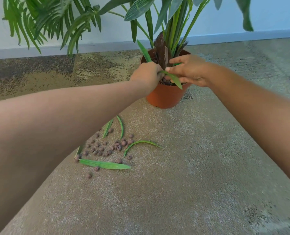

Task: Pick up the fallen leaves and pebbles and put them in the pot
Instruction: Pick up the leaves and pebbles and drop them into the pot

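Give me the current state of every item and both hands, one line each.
left hand: over the pot, fingers curled round green leaves.
right hand: over the pot, pinching a leaf.
held leaf: across the pot's rim, tip hanging outside.
pot: upright on the carpet, holds pebbles and a plant.
fallen leaves: several lying on the carpet.
pebbles: scattered on the carpet.
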A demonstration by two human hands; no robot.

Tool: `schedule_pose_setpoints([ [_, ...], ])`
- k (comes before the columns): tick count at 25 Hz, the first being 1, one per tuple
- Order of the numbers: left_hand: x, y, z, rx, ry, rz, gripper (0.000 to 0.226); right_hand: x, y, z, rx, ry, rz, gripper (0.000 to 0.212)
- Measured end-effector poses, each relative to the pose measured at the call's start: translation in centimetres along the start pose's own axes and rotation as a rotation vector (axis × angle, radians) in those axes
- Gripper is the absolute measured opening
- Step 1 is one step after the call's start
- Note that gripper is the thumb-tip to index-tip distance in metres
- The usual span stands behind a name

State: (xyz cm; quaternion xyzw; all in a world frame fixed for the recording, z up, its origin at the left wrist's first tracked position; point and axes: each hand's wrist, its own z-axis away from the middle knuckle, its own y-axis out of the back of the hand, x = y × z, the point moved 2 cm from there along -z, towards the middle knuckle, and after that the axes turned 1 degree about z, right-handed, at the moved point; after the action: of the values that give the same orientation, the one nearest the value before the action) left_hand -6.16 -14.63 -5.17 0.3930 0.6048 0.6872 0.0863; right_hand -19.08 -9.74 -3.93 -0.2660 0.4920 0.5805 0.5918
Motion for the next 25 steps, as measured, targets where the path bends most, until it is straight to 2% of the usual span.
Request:
schedule_pose_setpoints([
  [3, -0.1, 0.2, -0.3, 0.018, 0.056, -0.002, 0.025, 0.0, 0.3, 0.0, -0.106, 0.092, 0.037, 0.045],
  [4, 0.0, 0.2, -0.4, 0.02, 0.054, -0.02, 0.025, -0.2, 0.3, 0.0, -0.082, 0.141, 0.095, 0.037],
  [5, 0.1, 0.4, -0.6, 0.031, 0.039, -0.044, 0.024, -0.4, 0.5, -0.1, 0.002, 0.204, 0.184, 0.026],
  [7, 0.4, 0.9, -0.9, 0.103, -0.005, -0.094, 0.029, -0.7, 1.3, -0.2, 0.274, 0.327, 0.387, 0.014],
  [9, 0.1, 1.4, -1.2, 0.248, -0.055, -0.17, 0.042, -0.5, 1.9, -0.3, 0.422, 0.414, 0.622, 0.016],
  [12, -1.2, 1.2, -0.3, 0.326, -0.093, -0.241, 0.044, 1.8, 2.0, -0.9, 0.318, 0.289, 0.879, 0.034],
  [14, -2.4, 0.7, 0.6, 0.311, -0.08, -0.208, 0.04, 2.7, 2.4, -0.9, 0.345, 0.265, 0.812, 0.041],
  [17, -4.7, 0.0, 2.5, 0.261, -0.005, -0.146, 0.037, 2.6, 2.6, -0.4, 0.492, 0.396, 0.69, 0.033],
  [18, -5.6, -0.3, 3.2, 0.239, 0.015, -0.138, 0.037, 2.5, 2.1, -0.1, 0.493, 0.479, 0.713, 0.03],
  [19, -6.3, -0.5, 3.9, 0.224, 0.024, -0.13, 0.037, 2.4, 1.3, 0.3, 0.423, 0.559, 0.753, 0.029],
  [20, -6.9, -0.7, 4.5, 0.214, 0.027, -0.124, 0.038, 2.5, 0.3, 0.5, 0.29, 0.602, 0.802, 0.03],
  [22, -7.8, -1.0, 5.4, 0.204, 0.055, -0.098, 0.039, 3.3, -1.4, 0.8, 0.049, 0.556, 0.88, 0.03],
  [23, -8.2, -1.1, 5.6, 0.2, 0.083, -0.075, 0.04, 3.6, -1.5, 0.6, 0.036, 0.518, 0.873, 0.028],
  [25, -8.6, -1.2, 5.8, 0.19, 0.138, -0.033, 0.04, 3.5, -0.7, 0.1, 0.146, 0.459, 0.727, 0.023],
])
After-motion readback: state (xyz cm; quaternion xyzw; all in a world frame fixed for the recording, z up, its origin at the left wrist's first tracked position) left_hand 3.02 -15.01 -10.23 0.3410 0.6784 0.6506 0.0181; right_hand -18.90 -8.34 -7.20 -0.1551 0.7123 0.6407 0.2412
